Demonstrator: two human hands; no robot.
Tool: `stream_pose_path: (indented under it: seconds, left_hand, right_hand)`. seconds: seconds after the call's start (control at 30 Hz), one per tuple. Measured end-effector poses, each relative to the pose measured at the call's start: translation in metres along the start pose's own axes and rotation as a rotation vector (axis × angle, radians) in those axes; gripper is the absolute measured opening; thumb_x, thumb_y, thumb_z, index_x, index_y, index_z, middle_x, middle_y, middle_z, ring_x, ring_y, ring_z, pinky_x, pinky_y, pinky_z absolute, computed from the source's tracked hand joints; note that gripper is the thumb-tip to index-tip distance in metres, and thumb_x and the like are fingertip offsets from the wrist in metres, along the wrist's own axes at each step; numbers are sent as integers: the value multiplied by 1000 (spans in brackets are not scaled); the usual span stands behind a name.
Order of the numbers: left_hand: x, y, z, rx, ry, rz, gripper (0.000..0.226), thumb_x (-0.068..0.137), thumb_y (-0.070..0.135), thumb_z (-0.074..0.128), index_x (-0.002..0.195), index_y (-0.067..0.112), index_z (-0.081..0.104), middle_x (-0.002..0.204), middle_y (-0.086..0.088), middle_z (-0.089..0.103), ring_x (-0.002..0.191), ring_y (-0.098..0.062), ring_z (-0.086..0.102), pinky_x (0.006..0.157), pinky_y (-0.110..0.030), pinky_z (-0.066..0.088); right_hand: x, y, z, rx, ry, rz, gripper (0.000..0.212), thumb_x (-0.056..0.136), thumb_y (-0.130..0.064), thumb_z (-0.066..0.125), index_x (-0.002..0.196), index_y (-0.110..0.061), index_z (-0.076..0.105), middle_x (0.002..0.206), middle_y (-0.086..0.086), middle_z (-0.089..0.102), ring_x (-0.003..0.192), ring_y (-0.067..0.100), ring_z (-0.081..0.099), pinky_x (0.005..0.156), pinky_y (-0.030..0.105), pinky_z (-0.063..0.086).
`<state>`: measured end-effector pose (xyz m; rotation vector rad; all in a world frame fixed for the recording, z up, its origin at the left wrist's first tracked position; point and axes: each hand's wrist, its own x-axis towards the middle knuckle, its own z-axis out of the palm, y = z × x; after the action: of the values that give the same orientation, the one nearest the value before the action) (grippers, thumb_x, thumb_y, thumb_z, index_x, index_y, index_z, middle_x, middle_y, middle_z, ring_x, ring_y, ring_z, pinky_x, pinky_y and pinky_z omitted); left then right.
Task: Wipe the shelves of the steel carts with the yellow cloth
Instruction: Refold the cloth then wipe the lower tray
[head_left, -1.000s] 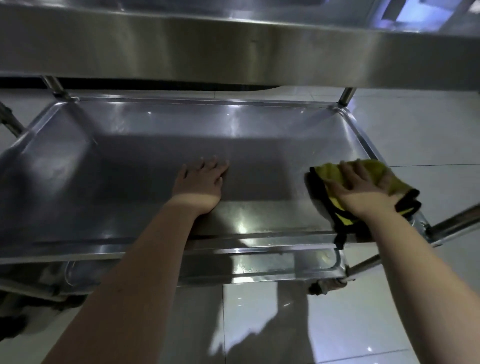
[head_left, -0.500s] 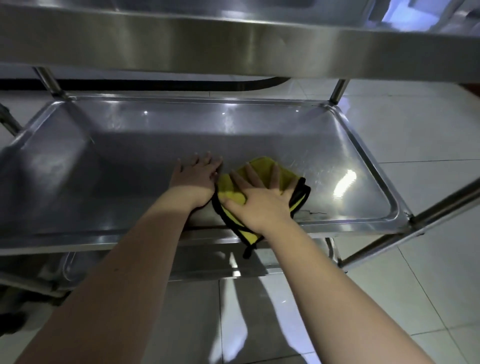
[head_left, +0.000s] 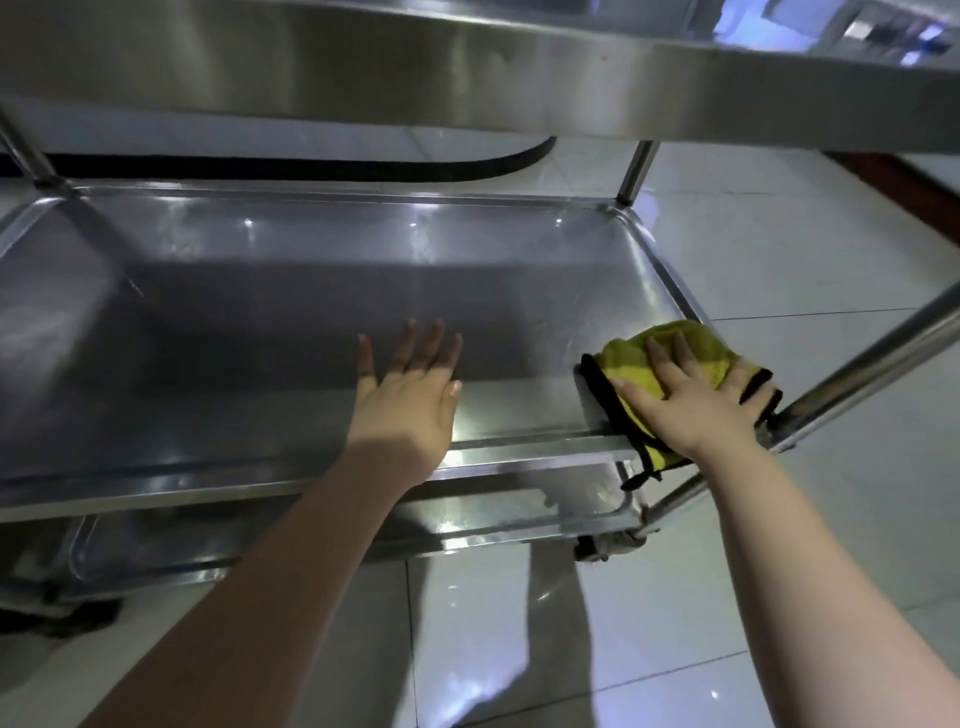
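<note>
Head view: a steel cart is seen from its front long side, standing on a pale tiled floor. The middle shelf, a shallow tray with a raised rim, fills most of the frame. The top shelf overhangs it along the upper edge, and part of the bottom shelf is visible below the front rim.

The yellow cloth, edged in black, is bunched at the near right corner of the middle shelf. Its lower part is draped over the front rim, with a black loop hanging below. The right hand is laid flat on the cloth, fingers extended and pressed onto it, not curled round it. The left hand is laid palm down on the bare shelf surface near the front rim, fingers straight and slightly spread, nothing held. The two hands are well apart.

A caster is seen beneath the near right corner. Glare is noted on the shelf surface.
</note>
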<state>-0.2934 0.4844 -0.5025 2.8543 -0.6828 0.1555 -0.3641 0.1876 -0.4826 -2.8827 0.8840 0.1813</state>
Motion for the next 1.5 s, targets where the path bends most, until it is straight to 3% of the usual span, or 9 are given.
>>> stream_pose_path:
  seconds: [0.33, 0.4, 0.47, 0.53, 0.63, 0.73, 0.87, 1.07, 1.5]
  left_hand:
    - [-19, -31, -31, -271, 210, -113, 49, 99, 37, 35, 147, 27, 39, 157, 2, 30, 149, -17, 12, 120, -47, 5]
    - [-23, -51, -41, -328, 250, -194, 43, 100, 32, 45, 143, 27, 45, 156, 3, 33, 148, -18, 13, 121, -36, -1]
    - [-28, -63, -50, -388, 244, -195, 42, 100, 31, 46, 141, 29, 47, 155, 4, 33, 148, -17, 12, 118, -26, -5]
    - [-25, -56, -52, -409, 156, -77, 46, 97, 38, 45, 143, 33, 44, 155, 6, 34, 148, -17, 15, 120, -32, 11]
    - [-8, -18, -35, -260, -98, 66, 52, 98, 48, 39, 148, 41, 29, 160, 9, 20, 149, -17, 5, 119, -41, 5]
    - [5, 8, -13, -22, -210, 63, 60, 91, 67, 31, 147, 51, 16, 162, 13, -3, 149, -20, -9, 114, -60, -9]
    - [16, -16, -7, 17, -196, 17, 69, 84, 77, 23, 146, 54, 2, 162, 15, -4, 148, -17, -12, 114, -59, -8]
    - [15, -95, -27, 108, -271, -299, 57, 91, 71, 7, 145, 57, -4, 160, 15, -13, 147, -21, -18, 106, -70, -15]
    - [7, -123, -34, 30, -258, -259, 50, 93, 68, 13, 140, 64, -4, 161, 14, -11, 146, -26, -20, 109, -68, -12]
  right_hand:
    - [-94, -195, 38, 37, 49, -567, 69, 84, -71, 20, 149, -48, 17, 162, -16, 5, 142, 51, -15, 104, 65, -24]
    - [-102, -214, 38, 137, 46, -647, 62, 89, -66, 29, 148, -46, 26, 162, -14, 11, 144, 46, -15, 104, 63, -25]
    - [-97, -209, 32, 340, 129, -582, 48, 93, -58, 34, 136, -42, 47, 158, -12, 27, 147, 37, -5, 106, 63, -22]
    - [-79, -185, 27, 506, 260, -427, 34, 95, -40, 42, 124, -35, 60, 154, -11, 35, 148, 35, 2, 113, 57, -15]
    - [-48, -145, 22, 601, 121, -364, 45, 98, -25, 43, 143, -30, 46, 159, -8, 26, 149, 33, 0, 120, 44, 2]
    - [-36, -135, 33, 358, 29, -462, 54, 101, -41, 31, 153, -36, 18, 162, -10, 12, 150, 29, -2, 119, 48, 1]
    - [-34, -136, 39, 178, 8, -487, 62, 95, -65, 11, 151, -45, -6, 164, -8, 2, 149, 34, -8, 117, 52, -3]
    - [-32, -144, 34, -87, -123, -441, 67, 88, -76, 8, 148, -52, -10, 160, -11, -19, 142, 40, -29, 112, 62, -13]
    - [-36, -215, 49, 65, -47, -442, 50, 98, -59, 8, 148, -55, 3, 160, -23, -7, 148, 31, -12, 108, 70, -11]
